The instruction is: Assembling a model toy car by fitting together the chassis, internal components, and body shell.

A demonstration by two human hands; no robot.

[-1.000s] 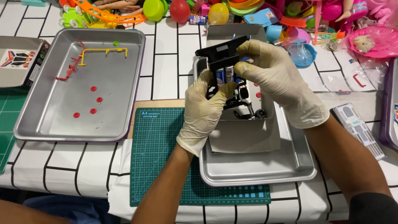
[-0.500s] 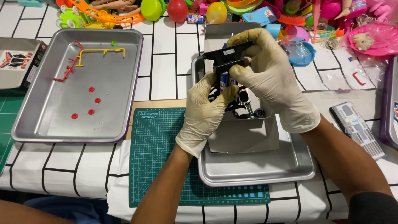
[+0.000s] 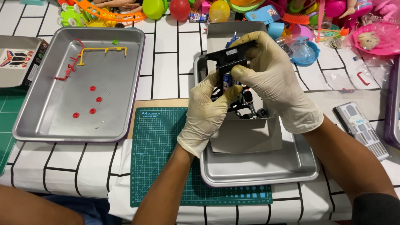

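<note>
Two gloved hands hold a half-built black toy model (image 3: 230, 62) above the right metal tray (image 3: 258, 171): left hand (image 3: 208, 108) pinches its underside, right hand (image 3: 271, 77) clamps the top. Loose wheels (image 3: 256, 111) lie on grey card below, seemingly unfitted. Red and yellow parts (image 3: 89, 58) wait in the left tray (image 3: 121, 125); toy clutter crowds the desk (image 3: 166, 62) behind.

Two trays side by side on the table

Left tray (image 3: 125, 83) holds loose parts (image 3: 89, 100); right tray (image 3: 258, 171) sits on a cutting mat (image 3: 158, 158), toy pile (image 3: 233, 10) behind, both hands above it
</note>
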